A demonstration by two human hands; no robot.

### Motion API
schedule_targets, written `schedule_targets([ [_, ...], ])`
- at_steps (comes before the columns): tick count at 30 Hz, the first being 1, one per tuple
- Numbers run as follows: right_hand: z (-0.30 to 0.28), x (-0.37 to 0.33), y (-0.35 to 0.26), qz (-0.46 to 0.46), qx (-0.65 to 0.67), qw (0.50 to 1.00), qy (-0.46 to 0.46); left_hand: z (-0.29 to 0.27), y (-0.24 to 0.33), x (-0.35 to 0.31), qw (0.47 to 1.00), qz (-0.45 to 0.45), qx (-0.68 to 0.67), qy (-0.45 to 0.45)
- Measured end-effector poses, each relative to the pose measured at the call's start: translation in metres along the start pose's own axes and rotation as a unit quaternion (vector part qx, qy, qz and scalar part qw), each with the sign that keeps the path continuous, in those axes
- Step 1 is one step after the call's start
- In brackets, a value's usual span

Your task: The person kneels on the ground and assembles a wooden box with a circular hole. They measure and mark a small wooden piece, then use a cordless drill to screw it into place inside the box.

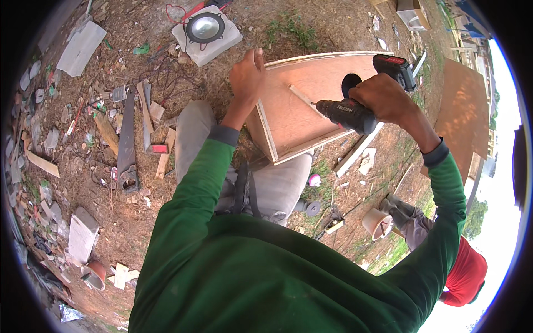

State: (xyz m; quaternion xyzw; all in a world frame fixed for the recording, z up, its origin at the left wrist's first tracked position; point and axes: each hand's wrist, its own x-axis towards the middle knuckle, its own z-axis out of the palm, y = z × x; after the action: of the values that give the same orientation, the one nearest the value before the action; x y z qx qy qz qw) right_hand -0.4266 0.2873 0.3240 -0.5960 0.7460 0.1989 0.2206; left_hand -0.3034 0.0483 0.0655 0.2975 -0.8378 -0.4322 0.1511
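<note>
A shallow open plywood box [313, 77] with a pinkish-brown inside rests at my lap, its pale rim facing up. My right hand [386, 100] is wrapped round the grip of a black cordless drill [347, 115], held over the box's right part. The drill's nose points left, near a thin wooden strip [302, 99] inside the box. By the box's far left corner, my left hand [247, 77] has its fingers closed; what they hold, if anything, is hidden. A dark round shape [350, 84] shows beside the drill, partly covered by my right hand.
A round speaker [205, 28] lies on a pale block at the far side. To the left are a handsaw [127, 133], wood offcuts and rubble. A large plywood sheet [461, 111] lies at right, near a bucket [377, 223] and a person in red [465, 275].
</note>
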Motion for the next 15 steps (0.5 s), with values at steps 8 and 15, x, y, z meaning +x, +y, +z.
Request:
schedule_targets([
  [8, 0.0003, 0.0034, 0.0008, -0.005, -0.005, 1.000, -0.004, 0.0029, -0.0012, 0.0007, 0.999, 0.012, -0.029, 0.014],
  [15, 0.0039, -0.0024, 0.0060, 0.022, 0.067, 0.997, -0.010, 0.0064, -0.0052, 0.0013, 1.000, 0.006, -0.027, 0.008],
])
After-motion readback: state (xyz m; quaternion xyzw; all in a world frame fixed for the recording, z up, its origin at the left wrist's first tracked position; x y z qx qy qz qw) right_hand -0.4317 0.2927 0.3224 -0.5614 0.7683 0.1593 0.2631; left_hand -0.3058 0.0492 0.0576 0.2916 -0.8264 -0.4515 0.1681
